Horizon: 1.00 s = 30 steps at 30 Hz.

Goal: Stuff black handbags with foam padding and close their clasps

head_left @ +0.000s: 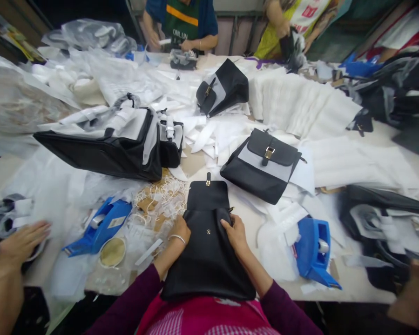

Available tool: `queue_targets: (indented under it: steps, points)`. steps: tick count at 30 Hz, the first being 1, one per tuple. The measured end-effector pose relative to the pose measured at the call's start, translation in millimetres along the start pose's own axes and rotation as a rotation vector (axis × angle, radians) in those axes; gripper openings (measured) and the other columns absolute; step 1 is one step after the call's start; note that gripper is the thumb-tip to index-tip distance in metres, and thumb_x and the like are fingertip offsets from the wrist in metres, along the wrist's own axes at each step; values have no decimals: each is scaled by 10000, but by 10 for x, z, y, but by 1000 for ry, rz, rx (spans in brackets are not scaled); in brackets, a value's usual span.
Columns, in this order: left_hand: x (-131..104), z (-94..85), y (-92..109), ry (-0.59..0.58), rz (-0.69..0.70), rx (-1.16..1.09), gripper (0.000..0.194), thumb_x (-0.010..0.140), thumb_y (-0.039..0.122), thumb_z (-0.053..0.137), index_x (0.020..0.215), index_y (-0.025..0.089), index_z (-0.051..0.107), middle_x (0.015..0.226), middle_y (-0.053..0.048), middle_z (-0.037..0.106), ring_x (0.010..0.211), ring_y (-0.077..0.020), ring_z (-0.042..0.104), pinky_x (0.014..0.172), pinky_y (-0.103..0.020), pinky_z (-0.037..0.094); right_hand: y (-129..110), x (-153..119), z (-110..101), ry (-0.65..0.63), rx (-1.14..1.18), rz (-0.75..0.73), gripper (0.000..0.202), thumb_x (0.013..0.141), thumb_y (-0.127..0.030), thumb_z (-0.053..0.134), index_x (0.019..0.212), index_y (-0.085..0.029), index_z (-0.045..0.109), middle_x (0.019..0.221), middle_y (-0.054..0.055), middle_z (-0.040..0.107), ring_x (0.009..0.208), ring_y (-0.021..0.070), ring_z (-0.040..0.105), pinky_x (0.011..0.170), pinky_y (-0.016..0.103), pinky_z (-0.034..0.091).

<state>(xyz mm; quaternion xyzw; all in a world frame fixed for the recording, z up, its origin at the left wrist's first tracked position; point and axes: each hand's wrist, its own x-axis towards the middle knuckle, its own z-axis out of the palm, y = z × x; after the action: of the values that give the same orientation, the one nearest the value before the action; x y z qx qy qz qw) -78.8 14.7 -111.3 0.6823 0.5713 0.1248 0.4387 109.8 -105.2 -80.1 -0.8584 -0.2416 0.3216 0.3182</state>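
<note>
A black backpack (209, 260) lies at the table's front edge against my apron, its flap (207, 195) folded up and away from me. On the flap's strap sits a gold buckle, and a round metal fastener shows on the bag's front. My left hand (180, 231), with a bracelet at the wrist, grips the bag's left side, its fingertips partly hidden. On the opposite side my right hand (235, 232) holds the edge, thumb on the front and fingers curled behind. Just beyond, to the right, rests another black backpack (258, 170) with its flap closed and a grey sheet under it.
Blue tape dispensers (106, 225) (312, 249) flank me, with a round tub (112, 252) by the left one. A large black bag (104, 153) and a third backpack (230, 88) lie farther back among white foam sheets (300, 102). Co-workers' hands (23, 244) are at both sides and across.
</note>
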Motion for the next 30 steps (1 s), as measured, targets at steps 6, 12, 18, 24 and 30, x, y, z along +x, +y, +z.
queue_targets:
  steps: [6,12,18,24,30]
  points:
    - [-191,35,132,90,-88,530,363,887,437,414,981,103,520,756,-152,602,698,-318,610,600,-368,416,29,-94,103,95,-73,-17,337,840,-345,418,1111,-162,499,1102,151,560,1058,284,507,927,419,401]
    - [-156,26,98,46,-84,548,373,931,439,317,996,124,507,739,-148,632,673,-288,622,571,-324,386,97,-71,136,72,-145,-3,282,892,-369,326,1054,-183,464,1029,116,567,964,263,543,854,379,419]
    - [-132,33,21,36,-98,477,352,919,442,365,1027,137,505,720,-129,630,688,-289,621,595,-329,394,-92,-34,10,11,-380,-89,265,905,-290,313,1067,-176,488,992,124,537,919,272,530,778,383,431]
    - [-152,8,-3,57,-68,494,338,906,447,407,1017,145,510,771,-127,636,690,-270,620,580,-318,388,-365,-179,-96,175,-475,-233,301,895,-367,421,1077,-147,516,1003,157,498,989,320,463,849,441,411]
    - [-142,5,49,10,-112,485,388,923,461,347,1042,121,491,755,-138,637,718,-300,630,597,-329,390,-243,-159,-57,100,-413,-135,420,873,-432,451,1146,-116,502,1024,177,531,998,333,484,866,451,412]
